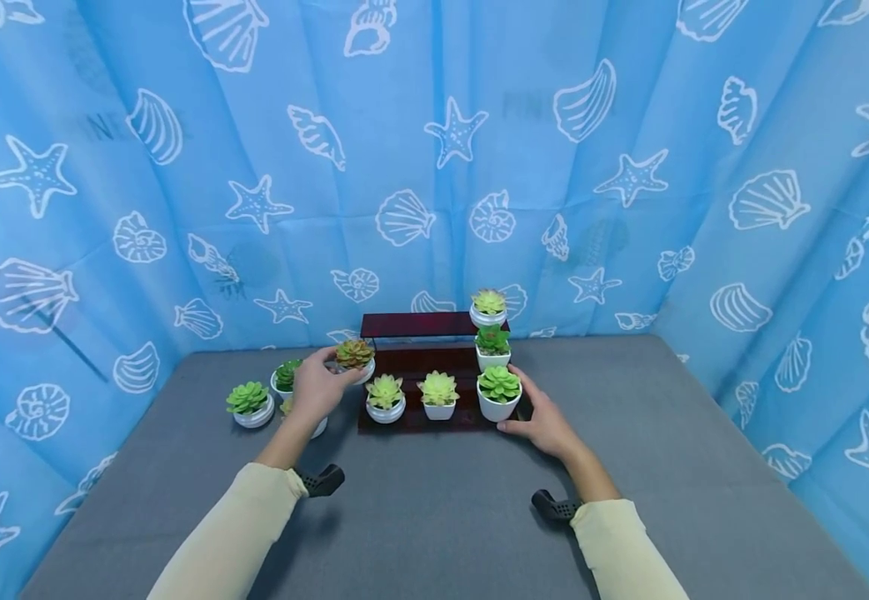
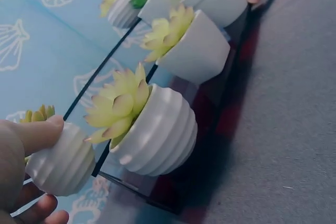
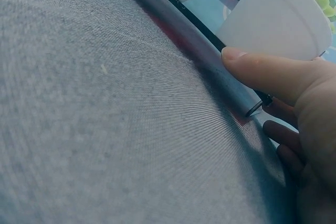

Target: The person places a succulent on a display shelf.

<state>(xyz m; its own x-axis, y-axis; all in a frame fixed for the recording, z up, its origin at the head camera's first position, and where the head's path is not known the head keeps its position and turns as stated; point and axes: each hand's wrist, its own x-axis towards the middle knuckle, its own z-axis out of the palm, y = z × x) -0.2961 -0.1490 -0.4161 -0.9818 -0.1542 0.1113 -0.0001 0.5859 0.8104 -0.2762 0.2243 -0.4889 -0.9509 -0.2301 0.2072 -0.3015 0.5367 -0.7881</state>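
My left hand grips a reddish-green potted succulent in a ribbed white pot, at the left end of a dark red tiered stand. In the left wrist view, the thumb lies along the pot's rim. My right hand holds the stand's lower right end, thumb at the front edge, beside a green succulent in a smooth white pot. Two yellow-green succulents, one in a ribbed pot and one in a square pot, share that lower tier.
Higher on the stand's right are a dark green succulent and a pale one on top. Left of my left arm stand a green succulent, a darker one and another partly hidden. A blue shell-print curtain hangs behind the grey table.
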